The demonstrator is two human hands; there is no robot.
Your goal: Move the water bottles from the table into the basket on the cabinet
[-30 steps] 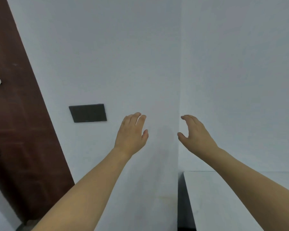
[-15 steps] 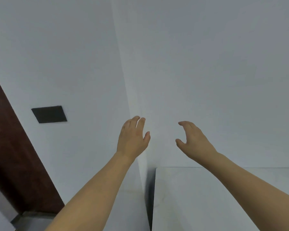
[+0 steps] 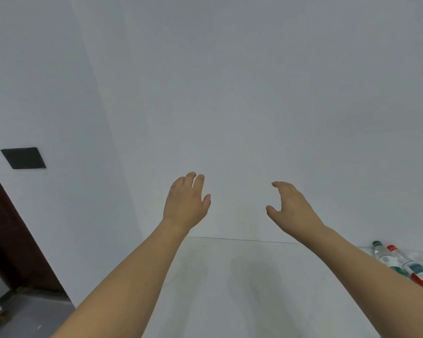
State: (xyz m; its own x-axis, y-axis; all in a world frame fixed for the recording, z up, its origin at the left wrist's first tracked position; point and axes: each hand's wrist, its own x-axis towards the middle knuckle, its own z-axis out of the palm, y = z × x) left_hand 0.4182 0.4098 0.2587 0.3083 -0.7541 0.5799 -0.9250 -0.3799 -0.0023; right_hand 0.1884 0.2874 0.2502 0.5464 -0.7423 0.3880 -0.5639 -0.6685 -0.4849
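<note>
My right forearm (image 3: pixel 366 272) covers the lower parts of the 2 water bottles (image 3: pixel 398 262) at the bench's (image 3: pixel 230 289) far right; only their caps, necks and part of the labels show, and the label print is too small to read. The picture's right edge cuts off whatever lies beyond them. The bottom edge cuts both my arms.

Table (image 3: pixel 242 289) smooth matt white; water bottles (image 3: pixel 401 264) clear glossy plastic; door (image 3: pixel 7 228) dark wood.

White table (image 3: pixel 242 289), pale grey wall (image 3: pixel 230 93), dark brown door (image 3: pixel 7 228); clear bottles (image 3: pixel 401 264) w/ green & red caps, labels.
</note>
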